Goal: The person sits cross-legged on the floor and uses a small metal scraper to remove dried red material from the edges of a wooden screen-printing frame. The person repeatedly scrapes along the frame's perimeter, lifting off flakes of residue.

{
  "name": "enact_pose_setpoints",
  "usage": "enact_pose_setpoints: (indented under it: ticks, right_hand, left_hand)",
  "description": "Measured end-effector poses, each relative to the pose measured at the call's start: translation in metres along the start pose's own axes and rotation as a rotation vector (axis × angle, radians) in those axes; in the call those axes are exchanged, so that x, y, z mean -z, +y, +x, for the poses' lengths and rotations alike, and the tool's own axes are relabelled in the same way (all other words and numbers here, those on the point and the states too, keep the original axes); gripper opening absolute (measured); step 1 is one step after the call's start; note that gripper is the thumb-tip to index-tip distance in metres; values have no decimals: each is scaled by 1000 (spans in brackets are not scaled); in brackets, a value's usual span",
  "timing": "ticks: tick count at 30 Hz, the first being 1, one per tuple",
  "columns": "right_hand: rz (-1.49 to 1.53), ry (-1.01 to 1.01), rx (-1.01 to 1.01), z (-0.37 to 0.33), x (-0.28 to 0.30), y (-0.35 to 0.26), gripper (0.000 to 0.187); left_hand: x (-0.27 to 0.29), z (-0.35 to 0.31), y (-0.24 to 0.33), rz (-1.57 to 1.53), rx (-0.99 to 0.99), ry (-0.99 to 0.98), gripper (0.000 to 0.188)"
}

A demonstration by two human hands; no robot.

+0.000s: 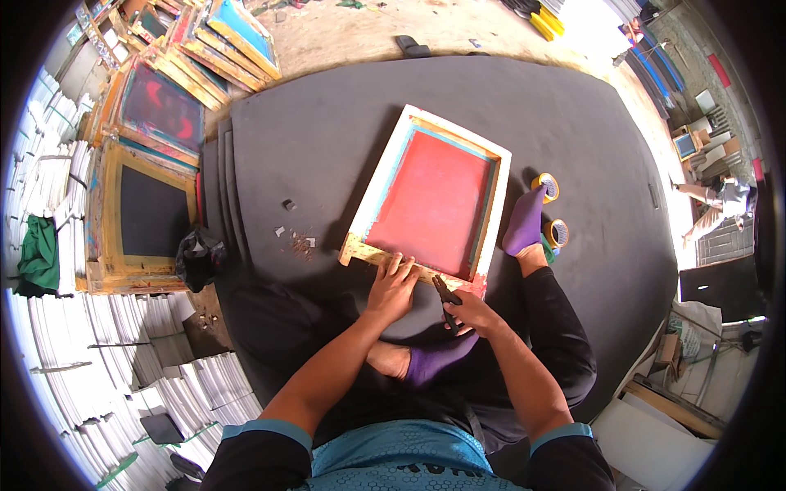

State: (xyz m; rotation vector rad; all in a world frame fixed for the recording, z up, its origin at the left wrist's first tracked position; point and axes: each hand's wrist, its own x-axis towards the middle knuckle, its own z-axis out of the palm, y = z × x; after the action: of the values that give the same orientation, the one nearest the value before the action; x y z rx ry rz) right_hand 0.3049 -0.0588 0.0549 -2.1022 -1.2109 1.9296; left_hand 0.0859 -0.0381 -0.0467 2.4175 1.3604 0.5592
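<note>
A wooden screen-printing frame (pixel 501 192) with red mesh lies tilted on the dark mat before my crossed legs. My left hand (pixel 394 288) rests on its near bar, fingers stretched over the wood. In my right hand (pixel 472 313) is a pair of dark pliers (pixel 442 288), closed in my grip. The jaws reach the near bar close to its right corner; whether they pinch anything there is too small to tell. Small debris (pixel 303 244) and pale scraps lie on the mat left of the frame.
Two yellow tape rolls (pixel 557 232) stand by my purple-socked foot (pixel 525 221). More screen frames (pixel 147 204) are stacked at the left, with a black plastic bag (pixel 201 258) beside them. Bundled white sheets (pixel 123 352) fill the lower left. Another person (pixel 720 204) is at the far right.
</note>
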Motion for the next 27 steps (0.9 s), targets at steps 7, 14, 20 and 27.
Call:
enact_pose_setpoints:
  ticks: [7,14,20,27]
  right_hand:
    - [-417,113,73,8,6,-21,25]
    - [-613,168,130,31,8,-11,28]
    - [-621,137,19,31,4,-29,30]
    - [-557,138,-160,32,-3,-43,27]
  left_hand:
    - [4,0,5,-9,16,42,48]
    - [5,1,8,-63,35,48,45]
    - [9,1,8,-55,52,2,44]
    - [4,1,9,-14,76,-24,45]
